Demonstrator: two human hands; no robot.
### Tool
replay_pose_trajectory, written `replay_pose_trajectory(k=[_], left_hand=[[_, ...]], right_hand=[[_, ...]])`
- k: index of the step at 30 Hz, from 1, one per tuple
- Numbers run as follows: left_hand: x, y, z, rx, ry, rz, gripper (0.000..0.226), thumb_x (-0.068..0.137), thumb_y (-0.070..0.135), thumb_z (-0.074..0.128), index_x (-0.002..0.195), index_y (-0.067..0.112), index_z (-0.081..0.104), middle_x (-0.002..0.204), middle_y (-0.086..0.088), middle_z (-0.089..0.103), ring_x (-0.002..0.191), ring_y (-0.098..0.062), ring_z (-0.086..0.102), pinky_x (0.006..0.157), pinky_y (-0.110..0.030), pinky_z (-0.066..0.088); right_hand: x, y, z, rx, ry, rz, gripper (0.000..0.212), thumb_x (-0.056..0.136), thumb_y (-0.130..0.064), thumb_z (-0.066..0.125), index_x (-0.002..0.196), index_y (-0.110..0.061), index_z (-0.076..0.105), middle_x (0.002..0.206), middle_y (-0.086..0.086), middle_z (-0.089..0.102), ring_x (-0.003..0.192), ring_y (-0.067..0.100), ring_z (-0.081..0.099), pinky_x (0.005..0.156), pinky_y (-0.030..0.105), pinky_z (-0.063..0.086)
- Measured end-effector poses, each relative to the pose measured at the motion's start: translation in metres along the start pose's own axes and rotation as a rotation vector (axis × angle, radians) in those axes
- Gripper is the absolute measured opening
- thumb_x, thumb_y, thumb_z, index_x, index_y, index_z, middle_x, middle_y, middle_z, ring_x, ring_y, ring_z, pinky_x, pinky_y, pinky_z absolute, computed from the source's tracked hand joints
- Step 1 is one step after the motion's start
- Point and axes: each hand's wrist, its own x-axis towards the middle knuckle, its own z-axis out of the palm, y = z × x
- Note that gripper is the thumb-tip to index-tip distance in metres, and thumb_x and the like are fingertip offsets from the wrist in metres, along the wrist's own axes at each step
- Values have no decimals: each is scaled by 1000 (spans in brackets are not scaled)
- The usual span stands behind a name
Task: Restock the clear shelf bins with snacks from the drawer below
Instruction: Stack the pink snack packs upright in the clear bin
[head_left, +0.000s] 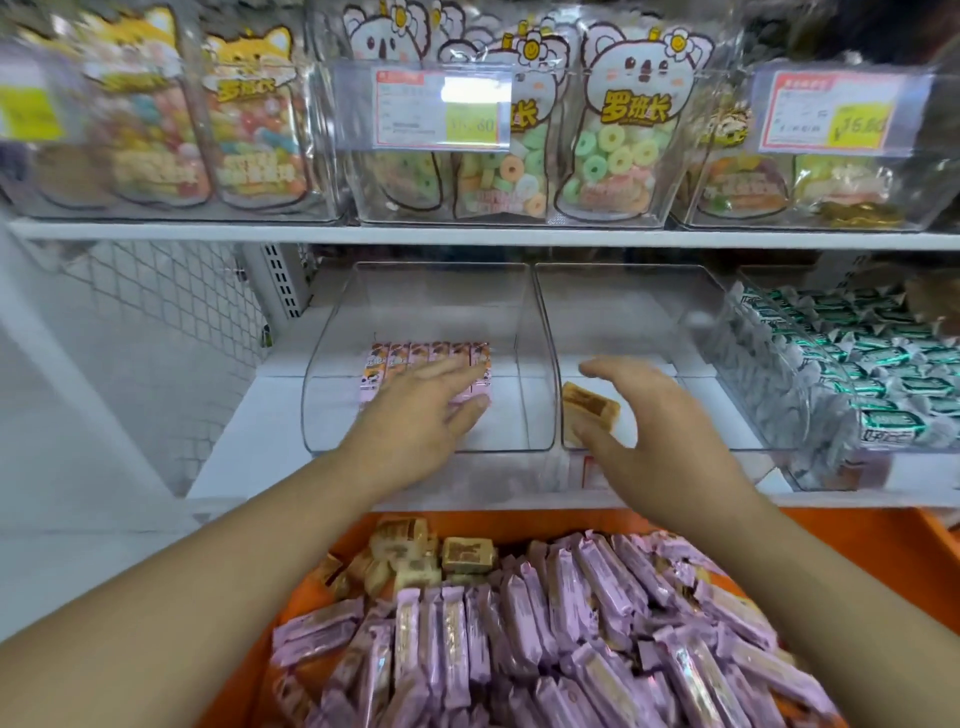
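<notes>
Two clear bins sit side by side on the lower shelf. The left bin (332, 364) holds a neat row of pink snack bars (410, 358); my left hand (415, 415) lies flat on them, fingers spread. The right bin (696, 322) holds one tan wrapped cake (587, 408). My right hand (639, 415) is cupped just over and beside it, fingers apart, not gripping it. Below, the orange drawer (857, 551) is piled with pink snack bars (545, 639) and several tan cakes (415, 556) at its far left.
A third bin (831, 384) at the right is full of green-and-silver wrapped sweets. The upper shelf carries clear bins of candy bags (623, 145) with price tags (441, 109). White mesh wall (156, 322) at the left.
</notes>
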Motion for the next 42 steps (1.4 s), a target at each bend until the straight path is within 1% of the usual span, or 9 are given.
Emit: replay_pose_trajectory(k=[4,8,11,15,21,26,32,38,42], left_hand=[[-65,38,6,-123,15,29,50,108,50,42,156,39,41,161,20,36,149,-1,28,123,-23,16],[-129,54,49,-69,113,153,34,103,34,51,133,24,64,139,8,61,129,-11,51,109,-27,38],[-158,50,95,-20,-44,84,35,95,32,53,125,21,66,127,6,63,116,-20,59,94,-37,51],[-161,45,134,-65,-257,-89,44,98,33,51,141,24,58,139,5,55,125,-22,56,101,-34,47],[-122,54,161,-89,-468,-280,62,103,27,56,159,35,33,167,-6,27,149,-30,36,115,-38,37],[-102,47,210,-13,-569,-406,81,97,14,62,163,34,19,172,-13,9,153,-37,28,118,-46,40],[-99,55,225,86,-464,-472,77,92,-3,58,158,19,26,152,-17,42,131,-35,54,98,-44,53],[-110,59,211,-350,-280,-610,51,85,17,74,126,30,47,115,4,55,96,-17,58,76,-31,49],[-114,55,177,-601,-241,-694,53,64,17,85,109,28,60,95,10,71,85,-8,69,73,-32,59]], right_hand=[[-42,-2,1,48,-156,-52,37,95,-26,72,130,-29,61,119,-16,61,101,-2,57,88,14,43],[-75,4,22,-51,-402,-82,20,94,-28,64,113,-25,62,104,-8,63,92,12,57,82,33,47],[-91,20,53,-139,-518,21,21,95,-22,60,115,-20,62,101,-5,61,95,18,55,79,33,42],[-103,47,97,-109,-609,186,41,99,-20,55,140,-17,54,128,7,64,121,28,58,91,33,47],[-102,78,160,9,-447,449,45,97,-31,59,141,-28,53,112,10,71,103,33,68,72,33,46],[-100,104,191,56,-402,595,50,90,-28,64,139,-29,51,114,9,71,105,35,68,75,33,48],[-106,113,200,92,-363,647,34,89,-28,62,121,-19,57,100,4,70,91,31,66,73,33,51],[-112,99,181,205,-381,679,15,86,-31,70,79,-18,69,62,-3,65,59,15,62,46,20,40],[-110,80,159,376,-364,702,25,86,-34,74,70,-19,62,57,-6,64,55,13,60,54,26,48]])
